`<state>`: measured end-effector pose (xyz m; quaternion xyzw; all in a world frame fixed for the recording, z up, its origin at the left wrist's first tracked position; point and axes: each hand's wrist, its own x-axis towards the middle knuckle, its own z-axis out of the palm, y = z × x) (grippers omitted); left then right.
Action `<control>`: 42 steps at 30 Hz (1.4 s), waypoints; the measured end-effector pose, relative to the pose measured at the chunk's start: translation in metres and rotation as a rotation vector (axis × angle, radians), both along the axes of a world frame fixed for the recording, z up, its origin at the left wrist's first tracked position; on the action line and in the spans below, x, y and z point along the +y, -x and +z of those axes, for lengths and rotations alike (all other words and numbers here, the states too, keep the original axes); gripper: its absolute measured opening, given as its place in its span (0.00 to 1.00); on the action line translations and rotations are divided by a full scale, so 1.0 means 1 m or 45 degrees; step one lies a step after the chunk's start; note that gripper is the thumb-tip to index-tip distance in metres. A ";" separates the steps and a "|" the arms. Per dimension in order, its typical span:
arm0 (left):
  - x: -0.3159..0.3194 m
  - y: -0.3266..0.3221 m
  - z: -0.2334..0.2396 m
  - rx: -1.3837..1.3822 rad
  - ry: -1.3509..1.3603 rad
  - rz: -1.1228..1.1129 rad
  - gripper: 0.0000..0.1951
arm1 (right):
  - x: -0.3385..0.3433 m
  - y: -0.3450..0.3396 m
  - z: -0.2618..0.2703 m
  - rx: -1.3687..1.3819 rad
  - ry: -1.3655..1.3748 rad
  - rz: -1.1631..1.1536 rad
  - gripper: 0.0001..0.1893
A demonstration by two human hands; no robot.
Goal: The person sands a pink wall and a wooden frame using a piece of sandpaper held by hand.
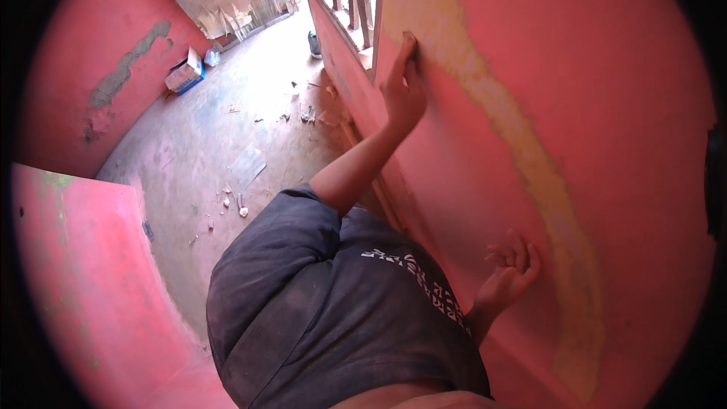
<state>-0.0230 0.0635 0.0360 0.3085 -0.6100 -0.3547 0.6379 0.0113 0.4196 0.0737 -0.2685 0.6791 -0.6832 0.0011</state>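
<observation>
My left hand (404, 88) reaches up to the pink painted wall (625, 96). Its fingertips meet the wall at the edge of a yellowish patch (434, 5), close to the barred window opening (355, 5). Some fingers are bent, and whether a small thing is between them cannot be made out. From that patch a ragged yellow strip (534, 165) curves down the wall. Lower down, my right hand (514, 272) is raised near the wall, left of the strip, with fingers apart and nothing in it.
A cardboard box (186, 75) stands by the far left wall, near a small plastic bag (212, 57). Debris (306, 113) and a flat sheet (248, 165) lie on the concrete floor (187, 142). A low pink wall (96, 250) is at left.
</observation>
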 end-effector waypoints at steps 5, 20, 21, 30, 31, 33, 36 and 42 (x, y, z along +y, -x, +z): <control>-0.014 0.005 -0.021 -0.130 -0.051 0.018 0.21 | 0.005 0.004 -0.003 0.046 0.095 -0.063 0.25; -0.016 0.013 -0.009 -0.033 0.090 0.106 0.20 | 0.017 -0.001 -0.007 0.033 0.053 -0.049 0.25; -0.022 0.013 -0.012 -0.032 0.096 0.108 0.20 | 0.016 -0.001 -0.005 0.034 0.060 -0.047 0.25; -0.014 0.008 0.012 -0.039 0.174 -0.044 0.22 | 0.026 0.008 -0.019 0.035 0.013 -0.128 0.22; -0.024 0.009 0.010 -0.035 0.124 -0.028 0.22 | 0.026 0.012 -0.018 0.031 0.088 -0.121 0.21; -0.042 0.017 -0.002 0.027 -0.248 -0.023 0.22 | 0.029 0.012 -0.018 0.025 0.163 -0.126 0.21; -0.019 0.016 0.010 0.043 0.148 0.010 0.20 | 0.024 0.020 -0.023 0.158 0.161 -0.111 0.21; -0.041 -0.002 0.004 -0.044 -0.301 -0.084 0.21 | 0.015 0.008 -0.015 0.023 0.181 -0.153 0.21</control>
